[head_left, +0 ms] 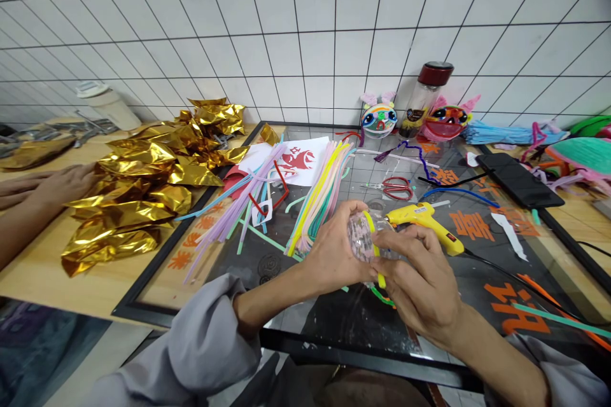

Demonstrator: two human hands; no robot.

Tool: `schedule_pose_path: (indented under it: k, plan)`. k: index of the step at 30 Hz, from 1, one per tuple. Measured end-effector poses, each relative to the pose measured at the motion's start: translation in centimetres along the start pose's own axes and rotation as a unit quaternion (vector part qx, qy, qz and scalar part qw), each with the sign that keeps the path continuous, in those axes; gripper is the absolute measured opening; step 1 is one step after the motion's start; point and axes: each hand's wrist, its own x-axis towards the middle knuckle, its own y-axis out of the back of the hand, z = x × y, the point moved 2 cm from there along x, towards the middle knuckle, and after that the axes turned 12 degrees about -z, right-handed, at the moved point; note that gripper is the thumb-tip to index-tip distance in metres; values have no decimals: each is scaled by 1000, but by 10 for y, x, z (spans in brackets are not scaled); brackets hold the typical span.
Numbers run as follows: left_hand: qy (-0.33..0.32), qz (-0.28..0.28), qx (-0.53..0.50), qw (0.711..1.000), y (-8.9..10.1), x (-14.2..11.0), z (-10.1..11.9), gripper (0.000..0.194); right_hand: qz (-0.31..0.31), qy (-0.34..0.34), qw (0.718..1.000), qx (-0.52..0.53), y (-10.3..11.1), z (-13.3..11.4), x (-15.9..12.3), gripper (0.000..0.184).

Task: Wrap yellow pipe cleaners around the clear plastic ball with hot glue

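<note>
My left hand (pixel 338 245) is wrapped round a clear plastic ball (pixel 359 238) with a patterned surface. A yellow pipe cleaner (pixel 369 221) runs over the ball, its lower end sticking out below. With bent fingers and thumb, my right hand (pixel 415 283) pinches this strip against the ball's right side. Just behind my right fingers lies a yellow glue gun (pixel 427 222), its nozzle close to the ball. Part of a green and orange strip (pixel 382 296) shows underneath my hands. The fingers hide much of the ball.
Pipe cleaners in a bundle (pixel 317 197), red-handled scissors (pixel 397 187) and a phone (pixel 520 179) lie on the black-framed glass board (pixel 305 324). Two decorated balls (pixel 379 119) and a bottle (pixel 426 98) stand by the tiled wall. Gold foil pieces (pixel 138 191) lie left, beside another person's hand (pixel 71 184).
</note>
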Motion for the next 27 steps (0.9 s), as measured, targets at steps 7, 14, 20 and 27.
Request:
schedule_pose_path:
  k: [7, 14, 20, 27]
  plan:
    - [11, -4, 24, 1000, 1, 0, 1, 77, 0, -6, 1000, 1, -1, 0, 0, 18]
    - [11, -11, 25, 1000, 2, 0, 4, 74, 5, -10, 1000, 2, 1, -1, 0, 18]
    - [-27, -11, 29, 999, 3, 0, 2, 72, 5, -7, 1000, 2, 0, -1, 0, 18]
    - [-50, -10, 22, 998, 4, -1, 0, 68, 9, -16, 1000, -1, 1, -2, 1, 19]
